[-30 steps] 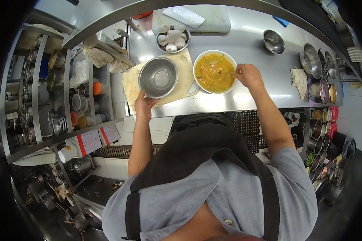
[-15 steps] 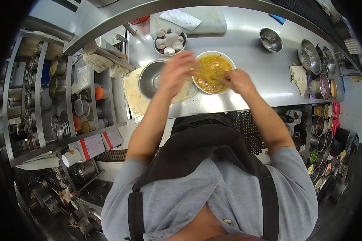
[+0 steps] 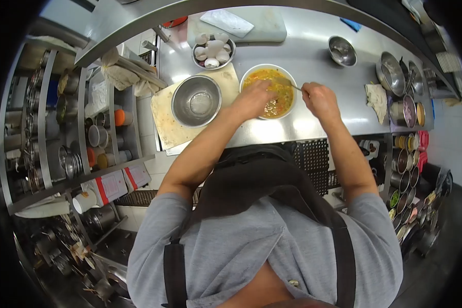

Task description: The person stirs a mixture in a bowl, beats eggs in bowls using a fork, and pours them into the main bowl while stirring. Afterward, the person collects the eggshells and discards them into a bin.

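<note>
A white bowl [image 3: 243, 77] holds a yellow, egg-like mixture [image 3: 273, 109] with green and orange bits. My right hand [image 3: 321, 99] is closed around the thin handle of a metal utensil [image 3: 294, 87], right of the bowl. The utensil's far end lies in the mixture, so its kind is not plain. Over the bowl's left side is my left hand [image 3: 254, 99], its fingers bent together close to the mixture; anything between them is hidden. An empty steel bowl [image 3: 196, 101] stands left of that hand on a worn cutting board [image 3: 164, 115].
Behind the steel bowl, a smaller bowl [image 3: 232, 57] is heaped with eggshells [image 3: 213, 49]. A pale cutting board [image 3: 270, 28] with a wrapped packet [image 3: 227, 22] lies at the back. To the right are a metal bowl [image 3: 342, 51] and a cloth [image 3: 376, 101].
My left hand has moved right, from the bowl's left rim to over the mixture. My right hand has drawn slightly right, and the utensil's handle now shows.
</note>
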Action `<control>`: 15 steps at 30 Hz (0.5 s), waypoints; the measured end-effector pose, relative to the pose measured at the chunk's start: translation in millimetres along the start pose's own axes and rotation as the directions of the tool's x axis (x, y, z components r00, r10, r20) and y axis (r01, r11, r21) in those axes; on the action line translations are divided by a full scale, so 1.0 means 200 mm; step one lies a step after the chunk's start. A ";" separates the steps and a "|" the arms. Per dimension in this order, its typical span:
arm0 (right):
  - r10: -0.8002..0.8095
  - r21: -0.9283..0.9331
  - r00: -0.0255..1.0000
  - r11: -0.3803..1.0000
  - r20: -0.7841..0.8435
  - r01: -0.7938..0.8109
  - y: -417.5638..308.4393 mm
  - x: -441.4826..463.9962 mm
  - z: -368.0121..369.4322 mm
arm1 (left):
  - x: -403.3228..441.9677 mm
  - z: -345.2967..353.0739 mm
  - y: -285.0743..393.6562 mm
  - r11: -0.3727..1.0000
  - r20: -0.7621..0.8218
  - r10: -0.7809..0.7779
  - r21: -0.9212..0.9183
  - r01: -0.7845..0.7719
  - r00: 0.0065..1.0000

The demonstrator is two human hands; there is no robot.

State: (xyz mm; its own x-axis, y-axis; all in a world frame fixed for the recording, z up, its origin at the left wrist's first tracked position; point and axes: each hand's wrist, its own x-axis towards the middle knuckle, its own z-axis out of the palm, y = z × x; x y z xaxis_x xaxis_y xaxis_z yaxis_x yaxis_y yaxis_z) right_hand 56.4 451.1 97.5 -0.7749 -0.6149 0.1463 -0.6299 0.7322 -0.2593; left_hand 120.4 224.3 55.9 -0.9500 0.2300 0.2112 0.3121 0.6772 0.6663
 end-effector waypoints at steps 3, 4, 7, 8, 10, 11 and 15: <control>0.047 -0.004 0.999 0.999 0.002 -0.047 0.01 -0.01 0.20 | -0.07 -0.08 -0.01 0.974 -0.197 -0.032 -0.225 -0.013 0.980; 0.048 0.004 0.999 0.999 0.014 -0.048 -0.03 -0.04 0.24 | -0.12 -0.13 -0.01 0.974 -0.190 -0.044 -0.229 0.000 0.981; 0.115 0.206 0.991 0.970 0.075 -0.128 -0.10 -0.05 0.32 | -0.30 -0.33 -0.09 0.922 -0.284 -0.292 -0.338 0.189 0.913; 0.117 0.213 0.990 0.968 0.077 -0.131 -0.10 -0.06 0.32 | -0.41 -0.36 -0.14 0.927 -0.325 -0.318 -0.303 0.220 0.891; 0.243 0.480 0.908 0.786 0.341 -0.390 -0.03 -0.09 0.32 | -0.63 -0.42 -0.22 0.780 -0.351 -0.513 -0.572 0.254 0.784; 0.280 0.593 0.869 0.642 0.407 -0.485 0.07 -0.10 0.43 | -0.74 -0.46 -0.23 0.734 -0.374 -0.608 -0.601 0.315 0.700; 0.349 0.750 0.829 0.368 0.436 -0.549 0.07 -0.10 0.33 | -1.18 -0.54 -0.37 0.567 -0.462 -0.824 -0.672 0.476 0.328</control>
State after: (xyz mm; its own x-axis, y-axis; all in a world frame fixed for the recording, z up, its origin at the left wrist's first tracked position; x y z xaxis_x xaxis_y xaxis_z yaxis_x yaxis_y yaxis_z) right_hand 66.2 454.2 27.6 -0.8396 -0.3825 -0.3856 0.2332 0.3875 -0.8919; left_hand 320.0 43.8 33.8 -0.5731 -0.8058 -0.1491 -0.2823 0.0234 0.9590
